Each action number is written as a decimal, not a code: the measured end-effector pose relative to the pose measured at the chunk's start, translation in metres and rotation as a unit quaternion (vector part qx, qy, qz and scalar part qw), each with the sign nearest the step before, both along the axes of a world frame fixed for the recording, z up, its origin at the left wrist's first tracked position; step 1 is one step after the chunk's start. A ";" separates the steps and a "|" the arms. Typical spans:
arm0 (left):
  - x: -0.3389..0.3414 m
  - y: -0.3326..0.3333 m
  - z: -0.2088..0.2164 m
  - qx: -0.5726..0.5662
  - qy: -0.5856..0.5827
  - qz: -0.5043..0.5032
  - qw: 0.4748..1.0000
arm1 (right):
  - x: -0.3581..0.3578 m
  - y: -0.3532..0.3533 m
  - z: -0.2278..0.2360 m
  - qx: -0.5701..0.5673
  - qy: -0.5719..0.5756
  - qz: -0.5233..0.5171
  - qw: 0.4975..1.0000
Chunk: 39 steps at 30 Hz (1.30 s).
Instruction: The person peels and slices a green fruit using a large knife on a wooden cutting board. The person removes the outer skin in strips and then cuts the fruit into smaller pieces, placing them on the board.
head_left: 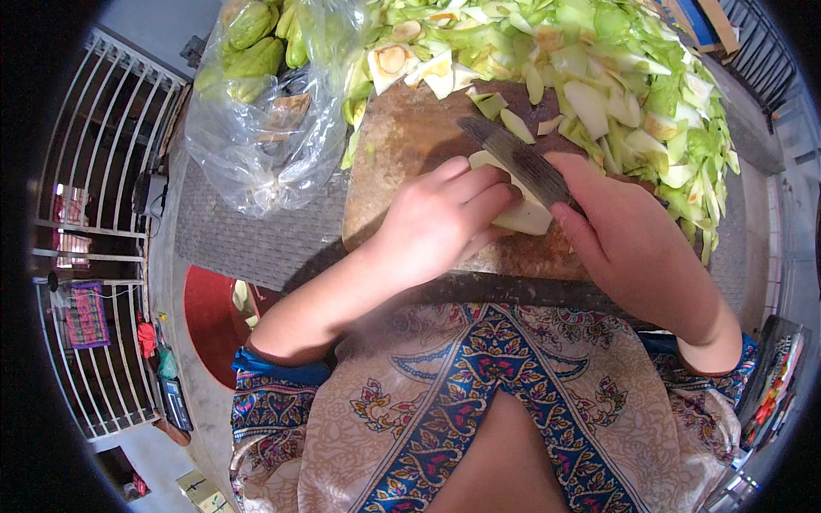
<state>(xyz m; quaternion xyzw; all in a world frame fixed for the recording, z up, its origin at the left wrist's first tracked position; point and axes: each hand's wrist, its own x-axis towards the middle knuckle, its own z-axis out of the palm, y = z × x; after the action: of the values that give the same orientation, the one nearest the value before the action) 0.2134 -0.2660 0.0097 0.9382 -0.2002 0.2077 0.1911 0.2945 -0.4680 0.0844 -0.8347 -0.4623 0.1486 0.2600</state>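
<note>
My left hand presses down on a pale peeled vegetable piece lying on a round wooden chopping board. My right hand grips the handle of a dark-bladed knife, whose blade lies across the top of the piece, pointing up and left. A few pale green slices lie on the board just beyond the blade.
A big heap of green and white peelings and cut pieces covers the far side and right. A clear plastic bag of whole green vegetables sits at the left. A white metal gate stands further left, a red basin below the board.
</note>
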 end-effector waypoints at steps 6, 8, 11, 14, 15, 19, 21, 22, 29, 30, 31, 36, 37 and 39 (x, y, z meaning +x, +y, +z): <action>-0.001 -0.003 -0.001 -0.006 0.003 -0.002 1.000 | 0.003 0.007 0.000 -0.041 -0.053 0.046 0.997; -0.001 -0.003 -0.003 -0.015 -0.007 0.001 1.000 | 0.001 0.009 0.000 -0.027 -0.043 0.049 0.997; -0.001 -0.002 -0.005 -0.019 -0.010 -0.002 1.000 | 0.000 0.013 0.002 -0.051 -0.048 0.048 0.996; 0.000 -0.001 -0.006 -0.021 -0.003 0.001 1.000 | 0.008 0.015 0.004 -0.043 -0.090 0.081 0.992; -0.001 -0.001 -0.006 -0.024 0.003 0.002 1.000 | 0.016 0.015 0.005 -0.039 -0.099 0.098 0.989; 0.001 0.003 -0.005 -0.028 0.021 0.002 0.999 | 0.036 0.000 0.021 -0.106 -0.090 0.080 0.987; 0.000 0.002 -0.005 -0.034 0.025 0.001 0.999 | 0.031 -0.009 0.032 -0.141 -0.125 0.069 0.980; 0.002 0.002 -0.004 -0.037 0.023 -0.002 0.999 | 0.029 -0.011 0.035 -0.146 -0.134 0.066 0.978; 0.000 -0.002 0.002 -0.014 0.030 0.013 0.999 | 0.023 -0.007 0.035 -0.103 -0.164 0.085 0.977; 0.001 -0.002 0.001 -0.016 0.025 0.010 1.000 | 0.023 -0.005 0.033 -0.095 -0.165 0.089 0.978; 0.001 -0.001 -0.001 -0.020 0.021 0.009 1.000 | 0.023 -0.004 0.032 -0.106 -0.164 0.089 0.977; 0.002 -0.003 0.002 -0.001 0.032 0.018 0.999 | 0.022 -0.009 0.034 -0.126 -0.151 0.092 0.976; 0.001 -0.004 0.001 -0.006 0.026 0.022 0.999 | 0.023 -0.012 0.035 -0.139 -0.151 0.087 0.975; 0.000 -0.004 0.001 -0.009 0.026 0.026 0.999 | 0.023 -0.019 0.042 -0.166 -0.150 0.075 0.972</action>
<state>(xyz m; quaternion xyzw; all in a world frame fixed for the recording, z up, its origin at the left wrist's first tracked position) 0.2131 -0.2695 0.0104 0.9465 -0.1687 0.1899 0.1989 0.3173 -0.4869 0.1260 -0.8417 -0.5264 0.1154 0.0340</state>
